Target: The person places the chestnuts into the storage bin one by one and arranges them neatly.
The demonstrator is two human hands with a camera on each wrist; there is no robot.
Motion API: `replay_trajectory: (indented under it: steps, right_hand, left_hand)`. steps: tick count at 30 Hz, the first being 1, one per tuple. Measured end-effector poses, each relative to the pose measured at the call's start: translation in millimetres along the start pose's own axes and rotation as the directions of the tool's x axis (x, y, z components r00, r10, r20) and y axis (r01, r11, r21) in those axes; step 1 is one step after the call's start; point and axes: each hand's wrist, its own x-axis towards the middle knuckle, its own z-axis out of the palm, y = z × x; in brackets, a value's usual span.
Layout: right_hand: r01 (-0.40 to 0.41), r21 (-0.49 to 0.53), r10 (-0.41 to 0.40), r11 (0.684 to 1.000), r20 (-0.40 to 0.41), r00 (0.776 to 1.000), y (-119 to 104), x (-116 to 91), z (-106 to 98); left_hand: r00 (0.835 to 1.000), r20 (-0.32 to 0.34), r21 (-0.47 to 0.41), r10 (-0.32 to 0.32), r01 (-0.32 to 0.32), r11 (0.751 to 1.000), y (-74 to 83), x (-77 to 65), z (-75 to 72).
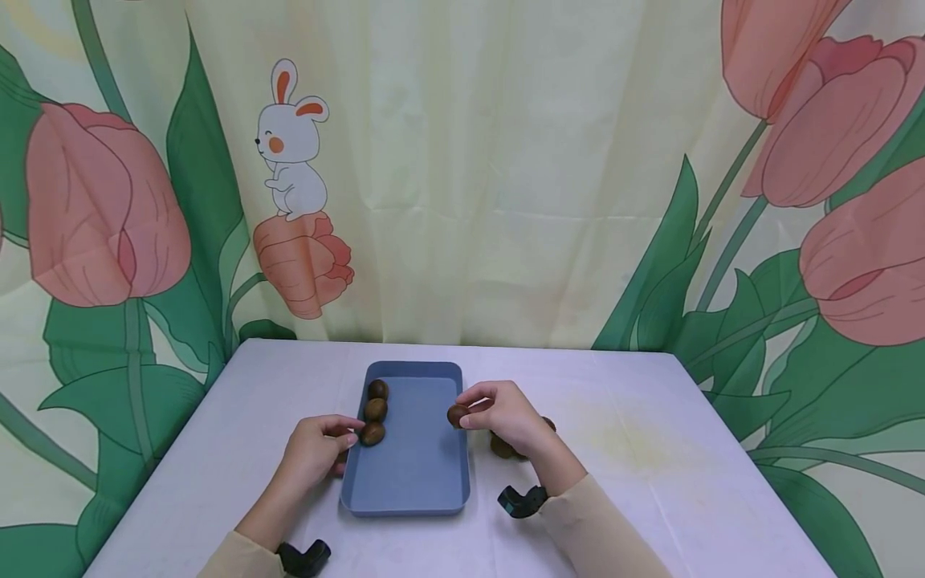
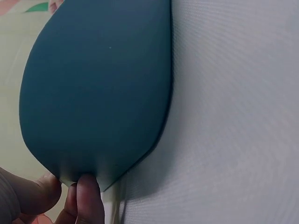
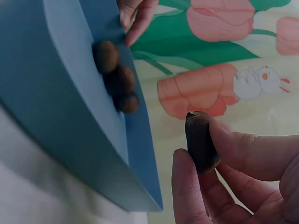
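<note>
A blue rectangular tray (image 1: pixel 419 478) lies on the white table. Three brown chestnuts (image 1: pixel 375 409) form a row along the inside of its left wall. My left hand (image 1: pixel 314 445) pinches the tray's left rim, close to the nearest of these nuts; the left wrist view has its fingers (image 2: pixel 89 198) against the outer wall. Over the tray's right rim, my right hand (image 1: pixel 502 409) holds another chestnut (image 3: pixel 201 140) between thumb and fingertips. Beyond the right edge of the tray, a group of loose chestnuts (image 1: pixel 502 446) is partly hidden by the right hand and wrist.
The white-covered table (image 1: pixel 614 498) reaches back to a curtain (image 1: pixel 491 177) printed with tulips and a rabbit. Black wrist devices (image 1: pixel 523 502) sit on both forearms, below the beige sleeves' cuffs. The tray's walls are low and raised all round.
</note>
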Motion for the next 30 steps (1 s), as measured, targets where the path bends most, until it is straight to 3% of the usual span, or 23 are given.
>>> replay_trajectory:
  steps: [19,30]
  right_hand:
    - [0.031,-0.073,-0.024,0.997,0.085,0.996,-14.3,25.9,50.5]
    - [-0.057,-0.042,0.063,0.997,0.149,0.987,-13.8,30.9,74.3]
  left_hand:
    - [1.000,0.001,-0.002,-0.027,0.027,1.000,0.2,1.0,-0.5]
    - [1.000,0.008,-0.015,-0.008,0.009,1.000,-1.0,0.8,0.4]
